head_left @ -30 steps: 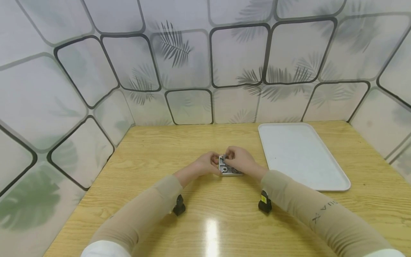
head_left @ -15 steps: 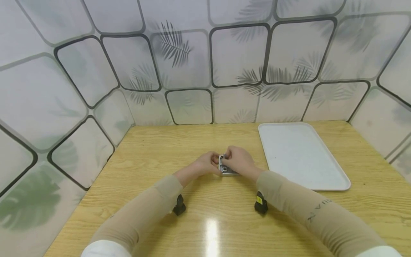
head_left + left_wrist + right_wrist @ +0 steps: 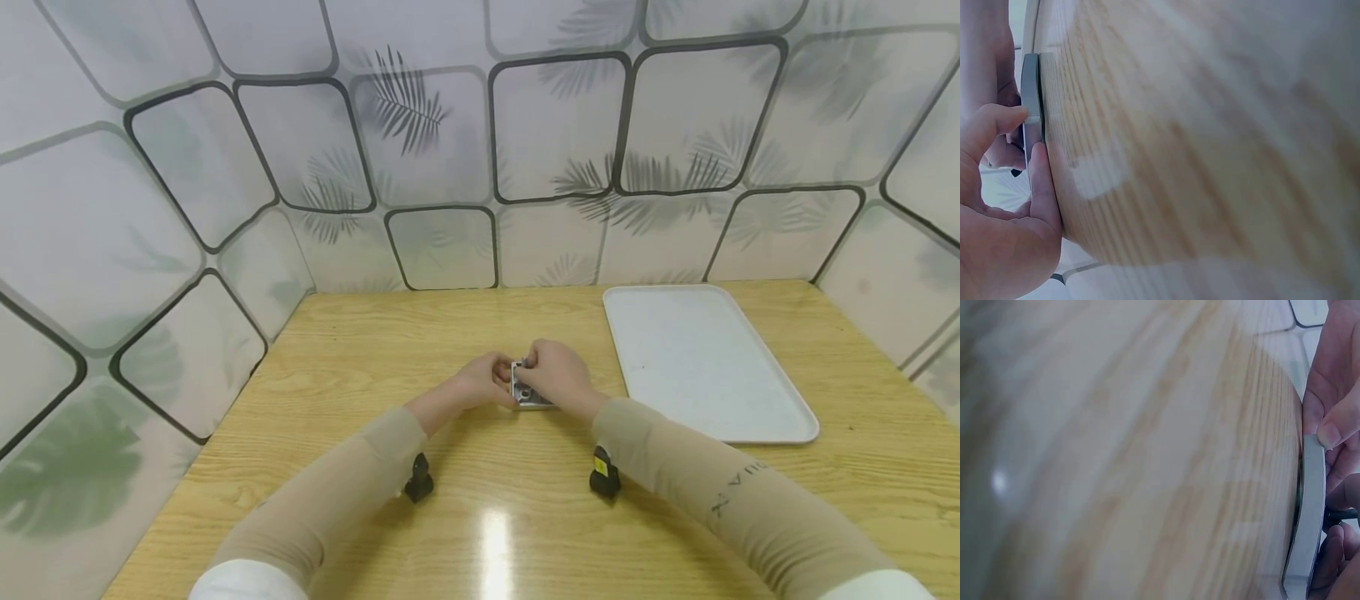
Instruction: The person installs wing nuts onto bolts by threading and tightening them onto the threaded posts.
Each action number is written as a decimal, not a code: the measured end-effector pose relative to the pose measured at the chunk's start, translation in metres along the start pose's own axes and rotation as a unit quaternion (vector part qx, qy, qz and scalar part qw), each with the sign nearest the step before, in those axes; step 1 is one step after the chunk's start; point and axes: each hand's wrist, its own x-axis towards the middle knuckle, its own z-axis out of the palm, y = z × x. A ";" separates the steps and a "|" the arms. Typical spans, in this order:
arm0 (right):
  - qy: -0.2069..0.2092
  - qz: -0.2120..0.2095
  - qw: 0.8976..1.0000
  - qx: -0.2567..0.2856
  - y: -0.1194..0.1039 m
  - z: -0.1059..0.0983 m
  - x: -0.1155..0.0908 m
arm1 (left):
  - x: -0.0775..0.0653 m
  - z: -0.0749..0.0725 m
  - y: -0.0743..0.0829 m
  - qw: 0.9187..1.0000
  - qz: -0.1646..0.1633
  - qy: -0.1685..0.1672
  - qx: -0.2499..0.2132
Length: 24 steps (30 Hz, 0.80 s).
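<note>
A small grey metal block (image 3: pixel 534 406) with round openings in its upper face lies on the wooden table. The left hand (image 3: pixel 478 381) grips its left end between thumb and fingers, as the left wrist view also shows with the block's thin side (image 3: pixel 1032 84). Over the block, the right hand (image 3: pixel 558 375) pinches a small dark rod (image 3: pixel 1341 514) that looks like a screw and stands out from the upper face. The right hand hides the right part of the block and most of the rod.
A white tray (image 3: pixel 690 358) lies to the right, just beyond the right forearm. Black wrist cameras, the left one (image 3: pixel 418 479) and the right one (image 3: pixel 604 475), hang below the sleeves. A patterned wall screen (image 3: pixel 450 250) closes off the back and sides of the table.
The right hand and forearm have shifted slightly left, and the hand covers more of the block. The left hand and the block stay in place.
</note>
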 end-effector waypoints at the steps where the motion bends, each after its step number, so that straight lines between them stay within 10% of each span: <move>1: 0.000 0.002 1.000 0.000 -0.001 0.000 0.000 | 0.000 0.000 0.000 1.000 0.001 0.000 0.000; 24: 0.030 0.014 0.999 -0.001 -0.002 0.008 0.004 | 0.001 -0.001 0.001 1.000 -0.005 0.000 0.001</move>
